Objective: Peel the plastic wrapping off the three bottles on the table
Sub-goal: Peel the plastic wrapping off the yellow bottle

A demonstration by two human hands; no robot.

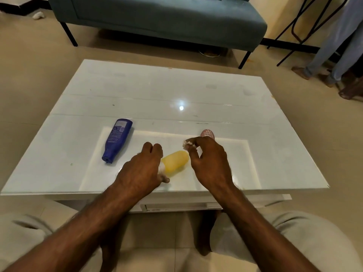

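Left hand (144,169) closed around cap end of yellow bottle (175,160), lying on its side near front of white table (216,91). Right hand (209,161) just right of it, pinching small scrap of wrapping (187,144). Blue bottle (117,140) lying left, apart. Pink bottle (207,133) mostly hidden behind right hand.

Bare forearms (94,218) without sleeves, light grey shorts (294,232) over both knees, and bare feet (204,232).
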